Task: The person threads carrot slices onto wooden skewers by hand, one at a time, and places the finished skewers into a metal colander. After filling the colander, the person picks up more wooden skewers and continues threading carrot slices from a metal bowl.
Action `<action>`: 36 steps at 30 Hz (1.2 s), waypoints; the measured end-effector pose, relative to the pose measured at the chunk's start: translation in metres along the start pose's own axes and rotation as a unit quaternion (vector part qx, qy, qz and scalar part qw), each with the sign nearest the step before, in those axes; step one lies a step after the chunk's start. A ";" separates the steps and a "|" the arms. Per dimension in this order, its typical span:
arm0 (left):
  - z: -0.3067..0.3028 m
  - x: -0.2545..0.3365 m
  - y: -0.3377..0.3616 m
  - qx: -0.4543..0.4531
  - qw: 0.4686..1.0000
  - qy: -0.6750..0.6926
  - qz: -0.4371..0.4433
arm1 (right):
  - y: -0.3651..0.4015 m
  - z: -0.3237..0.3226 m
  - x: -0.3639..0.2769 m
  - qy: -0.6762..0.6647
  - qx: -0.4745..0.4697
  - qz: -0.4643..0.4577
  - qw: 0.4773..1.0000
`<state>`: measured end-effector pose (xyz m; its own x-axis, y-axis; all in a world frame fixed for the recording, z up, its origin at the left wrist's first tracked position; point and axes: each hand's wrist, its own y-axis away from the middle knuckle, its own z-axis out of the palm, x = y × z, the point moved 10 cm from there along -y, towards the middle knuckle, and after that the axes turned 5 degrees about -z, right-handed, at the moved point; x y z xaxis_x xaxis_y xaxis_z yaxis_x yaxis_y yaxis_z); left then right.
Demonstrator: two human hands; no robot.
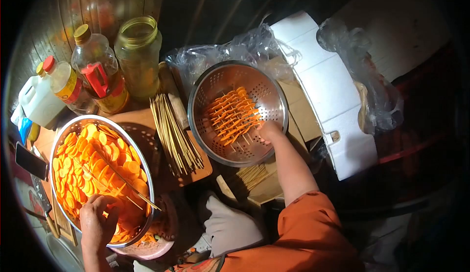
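My left hand (99,219) is at the near edge of a large colander (151,189) heaped with orange carrot slices (73,167). Its fingers are bent in toward the thumb among the slices; what they pinch is hidden. Skewers (129,184) with slices on them lie across the heap, bare ends pointing right. My right hand (268,132) reaches into a steel colander (205,149), closed at the right end of a carrot skewer. Several carrot skewers (234,115) lie there side by side. Between the colanders is a bundle of bare bamboo skewers (174,135).
Plastic bottles (68,88), a large jar (139,61) and a white jug (39,101) stand at the back left. A phone (31,161) and a knife (43,198) are at far left. White foam board (325,86) and plastic bags (362,71) lie right of the steel colander.
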<state>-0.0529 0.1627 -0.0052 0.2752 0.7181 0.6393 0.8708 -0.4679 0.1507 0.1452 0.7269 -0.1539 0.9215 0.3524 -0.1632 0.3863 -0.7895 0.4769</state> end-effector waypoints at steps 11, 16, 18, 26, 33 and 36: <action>-0.005 -0.006 0.004 0.018 1.000 -0.012 0.013 | 0.014 -0.003 -0.022 0.208 0.061 -0.041 0.975; -0.011 -0.002 0.006 0.022 0.999 -0.030 0.036 | -0.001 -0.009 -0.006 0.137 0.155 -0.031 0.978; -0.015 -0.007 0.006 0.015 0.999 -0.043 0.028 | 0.027 -0.019 -0.040 0.209 0.170 -0.094 0.958; -0.044 -0.013 0.014 0.045 0.999 -0.030 0.006 | 0.223 0.017 -0.210 -0.148 0.042 -0.435 0.887; -0.062 -0.030 0.026 0.047 0.999 0.001 -0.009 | 0.374 0.078 -0.315 -0.062 -0.043 -0.595 0.800; -0.072 -0.032 0.034 0.060 0.998 0.009 0.006 | 0.368 0.104 -0.326 -0.020 -0.041 -0.552 0.833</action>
<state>-0.0618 0.0867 0.0335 0.2786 0.7026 0.6548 0.9107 -0.4098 0.0523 -0.0089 0.2691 -0.0149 0.0089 0.8225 -0.5687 0.9964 0.0408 0.0747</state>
